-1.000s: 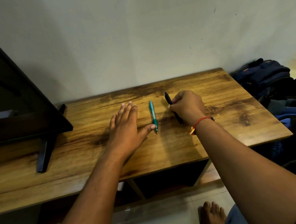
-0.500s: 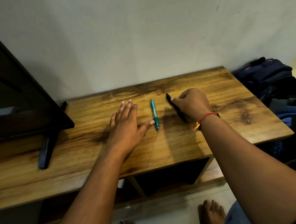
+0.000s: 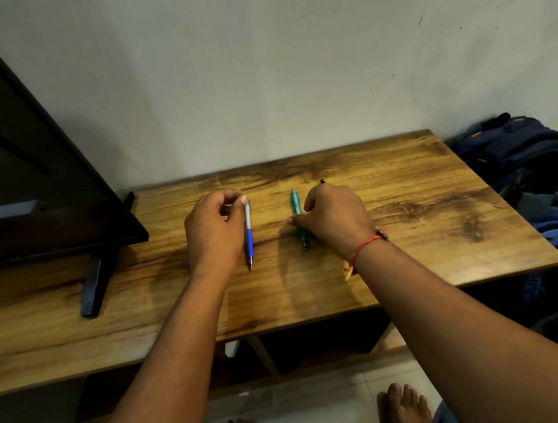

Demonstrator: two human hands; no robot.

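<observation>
Three pens are on the wooden table (image 3: 427, 230). My left hand (image 3: 216, 233) has its fingers curled and pinches the white upper end of a blue-and-white pen (image 3: 248, 240), which points toward me. My right hand (image 3: 335, 215) is curled over the middle of a teal pen (image 3: 294, 202), with the thumb on the pen's left side and the forefinger on its right. Behind that hand only the far tip of a black pen (image 3: 322, 181) sticks out; the rest is hidden under the hand. A red thread is tied round my right wrist.
A black TV (image 3: 27, 189) on a slanted foot (image 3: 94, 286) fills the table's left end. Dark blue bags (image 3: 520, 158) are piled on the floor right of the table. A wall runs close behind. My bare feet stand below the front edge.
My left hand went from lying flat to curled, and the blue-and-white pen now shows in its fingers. My right hand shifted left from the black pen onto the teal pen.
</observation>
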